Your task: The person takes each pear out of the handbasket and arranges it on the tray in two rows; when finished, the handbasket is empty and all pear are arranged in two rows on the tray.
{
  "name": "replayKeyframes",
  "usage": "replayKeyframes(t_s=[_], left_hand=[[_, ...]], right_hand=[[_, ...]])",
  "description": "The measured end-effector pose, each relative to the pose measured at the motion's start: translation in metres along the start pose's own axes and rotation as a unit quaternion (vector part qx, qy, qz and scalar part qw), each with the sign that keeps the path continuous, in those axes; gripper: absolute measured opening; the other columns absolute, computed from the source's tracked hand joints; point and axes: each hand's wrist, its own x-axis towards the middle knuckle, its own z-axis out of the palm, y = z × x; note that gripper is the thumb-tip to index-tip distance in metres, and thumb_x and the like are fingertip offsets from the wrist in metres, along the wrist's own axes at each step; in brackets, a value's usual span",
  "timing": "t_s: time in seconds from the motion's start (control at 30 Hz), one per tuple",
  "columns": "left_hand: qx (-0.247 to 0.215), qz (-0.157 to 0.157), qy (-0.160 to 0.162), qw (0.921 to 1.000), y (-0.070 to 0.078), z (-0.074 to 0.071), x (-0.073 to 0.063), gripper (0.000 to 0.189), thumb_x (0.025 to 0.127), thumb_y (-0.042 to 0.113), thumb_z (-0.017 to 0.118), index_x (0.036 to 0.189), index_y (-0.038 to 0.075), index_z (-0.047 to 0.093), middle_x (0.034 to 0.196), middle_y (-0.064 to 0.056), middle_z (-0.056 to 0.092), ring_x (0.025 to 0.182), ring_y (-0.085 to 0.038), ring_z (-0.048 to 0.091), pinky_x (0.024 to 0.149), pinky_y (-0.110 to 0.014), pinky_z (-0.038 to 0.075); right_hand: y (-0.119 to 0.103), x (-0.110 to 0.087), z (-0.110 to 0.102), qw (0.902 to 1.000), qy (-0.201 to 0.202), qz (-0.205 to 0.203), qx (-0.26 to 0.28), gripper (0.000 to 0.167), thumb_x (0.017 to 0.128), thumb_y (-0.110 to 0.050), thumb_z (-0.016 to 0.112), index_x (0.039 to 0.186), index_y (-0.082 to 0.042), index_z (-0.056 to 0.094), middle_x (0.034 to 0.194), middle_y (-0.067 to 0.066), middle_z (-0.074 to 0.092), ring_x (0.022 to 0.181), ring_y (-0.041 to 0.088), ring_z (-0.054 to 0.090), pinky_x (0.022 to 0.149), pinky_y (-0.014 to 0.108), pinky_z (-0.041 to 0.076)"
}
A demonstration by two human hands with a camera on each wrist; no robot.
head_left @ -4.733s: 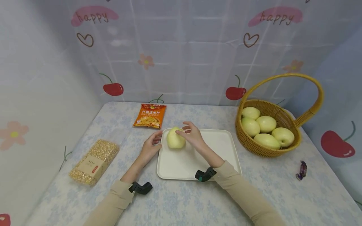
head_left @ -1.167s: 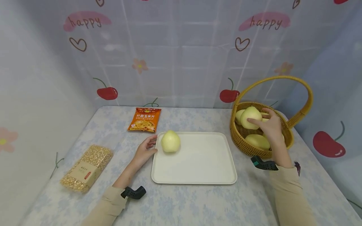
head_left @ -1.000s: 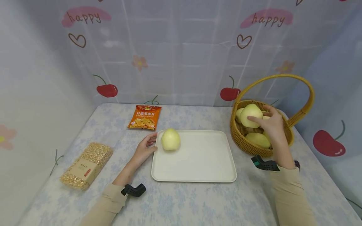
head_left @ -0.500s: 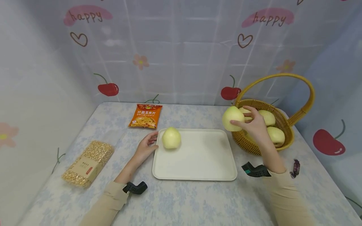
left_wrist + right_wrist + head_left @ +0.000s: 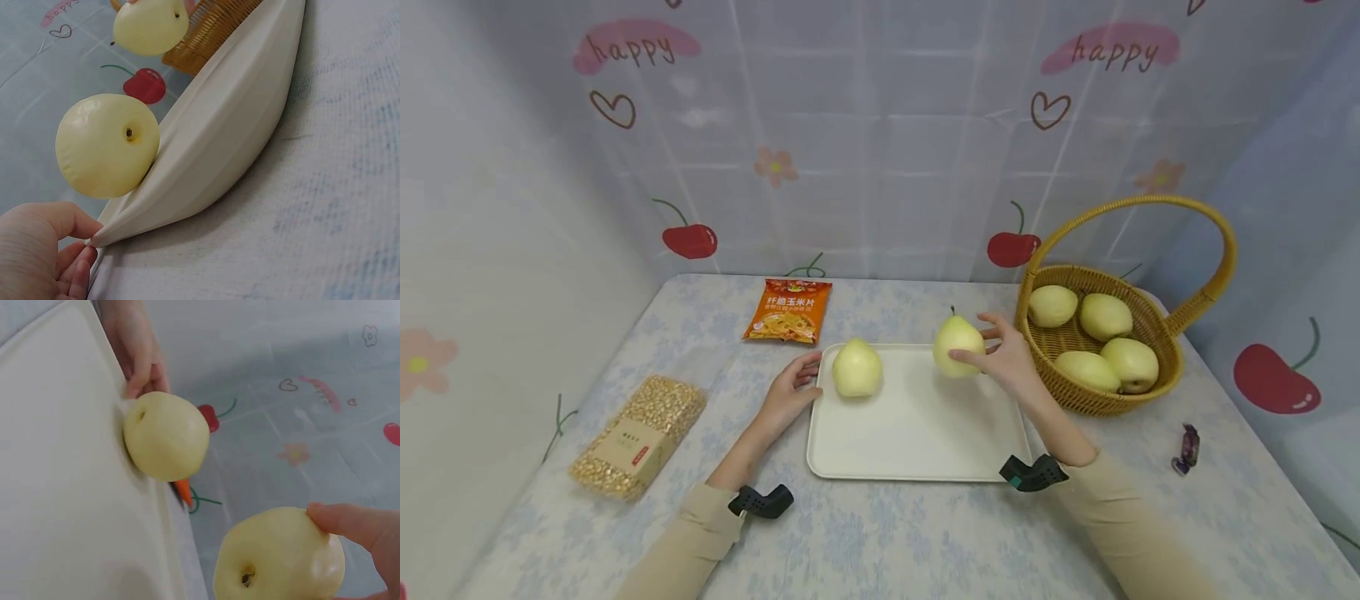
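Observation:
A pale cream tray (image 5: 917, 437) lies on the table in front of me. My left hand (image 5: 785, 398) is at its left edge; in the left wrist view, the thumb and fingers (image 5: 80, 224) pinch the rim. One yellow-green pear (image 5: 857, 368) sits in the tray's far left corner, close to that hand. Over the tray's far right part, my right hand (image 5: 1011, 362) grips a second pear (image 5: 955, 348) from its right side, stem upward. The right wrist view shows this held pear (image 5: 278, 559) above the tray surface, with the thumb on its side.
A wicker basket (image 5: 1075, 402) with a tall handle stands right of the tray, holding several pears (image 5: 1107, 317). A purple-wrapped candy (image 5: 1187, 448) lies in front of it. Behind the tray is an orange snack bag (image 5: 790, 311); a packet of corn kernels (image 5: 638, 437) lies at the left.
My right hand left the first pear on the tray, took another from the basket, and carried it left over the tray. My left hand has stayed at the tray's left edge.

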Motion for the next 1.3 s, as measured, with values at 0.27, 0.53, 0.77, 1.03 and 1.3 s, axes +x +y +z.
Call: replayKeyframes(t_s=[0.27,0.53,0.77,1.03,1.3], left_hand=[[-0.004,0.009,-0.002,0.9999,0.000,0.002,-0.004,0.058,0.088,-0.001,0.057,0.143,0.006,0.042,0.146,-0.014,0.044,0.127,-0.030,0.046,0.110,-0.047,0.036],[-0.016,0.002,-0.018,0.9997,0.030,0.002,-0.015,0.057,0.088,-0.004,0.056,0.143,-0.002,0.038,0.147,-0.021,0.040,0.129,-0.037,0.043,0.112,-0.049,0.034],[-0.010,-0.002,-0.019,0.9998,0.031,0.001,-0.017,0.057,0.088,-0.004,0.056,0.143,-0.002,0.039,0.147,-0.021,0.040,0.129,-0.036,0.044,0.111,-0.048,0.035],[0.003,0.002,-0.015,0.9999,0.034,-0.001,-0.018,0.056,0.088,-0.003,0.056,0.142,-0.002,0.039,0.146,-0.021,0.042,0.127,-0.037,0.045,0.110,-0.049,0.035],[0.002,0.004,-0.017,0.9998,0.034,-0.002,-0.017,0.056,0.089,-0.004,0.055,0.142,-0.002,0.039,0.146,-0.021,0.041,0.128,-0.038,0.044,0.111,-0.050,0.034]], right_hand=[[0.008,0.007,0.034,0.9992,-0.013,0.015,-0.036,0.082,0.076,-0.036,0.078,0.143,-0.011,0.039,0.124,0.022,0.056,0.091,0.031,0.061,0.070,0.030,0.052],[0.008,0.010,0.052,0.9975,-0.017,0.034,-0.060,0.083,0.075,-0.040,0.078,0.143,-0.011,0.039,0.125,0.021,0.058,0.109,0.035,0.058,0.088,0.045,0.049],[0.010,0.009,0.060,0.9970,-0.017,0.041,-0.063,0.084,0.075,-0.045,0.076,0.142,-0.012,0.040,0.122,0.019,0.059,0.102,0.031,0.060,0.076,0.036,0.048],[0.008,0.012,0.070,0.9983,-0.013,0.027,-0.049,0.080,0.077,-0.037,0.075,0.141,-0.004,0.040,0.117,0.021,0.054,0.099,0.030,0.054,0.073,0.034,0.047],[0.007,0.013,0.080,0.9991,-0.029,0.008,-0.031,0.084,0.081,-0.037,0.072,0.147,-0.004,0.032,0.133,0.023,0.046,0.118,0.036,0.050,0.091,0.047,0.047]])
